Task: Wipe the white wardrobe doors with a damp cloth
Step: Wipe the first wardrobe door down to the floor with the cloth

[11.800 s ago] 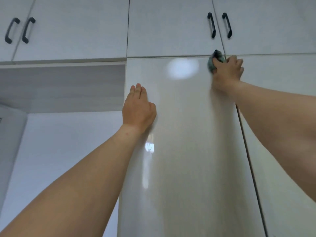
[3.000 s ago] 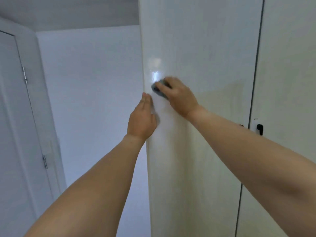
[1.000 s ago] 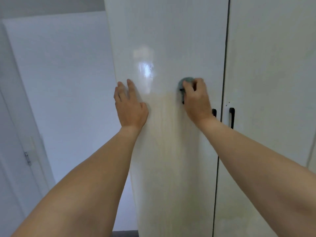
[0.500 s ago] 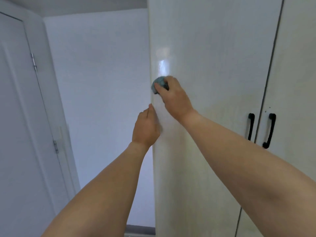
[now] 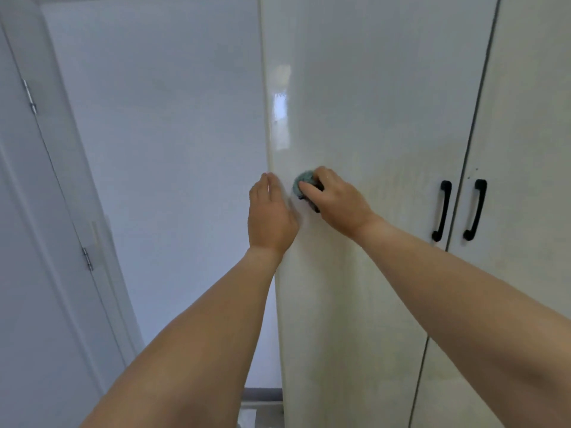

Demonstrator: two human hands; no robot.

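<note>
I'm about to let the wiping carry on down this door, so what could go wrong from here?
1. The cloth is bunched small under the right hand, so each pass likely covers little and may leave unwiped strips on the wardrobe door.
2. The left hand rests flat at the door's left edge, possibly leaving prints on the glossy surface.
3. Strokes rightward could bump the black handles.

Cloth point(image 5: 301, 184) and right hand point(image 5: 338, 202) now lower.

Right hand point(image 5: 336, 200) gripping cloth point(image 5: 302, 184) against door point(image 5: 370, 118)
</note>
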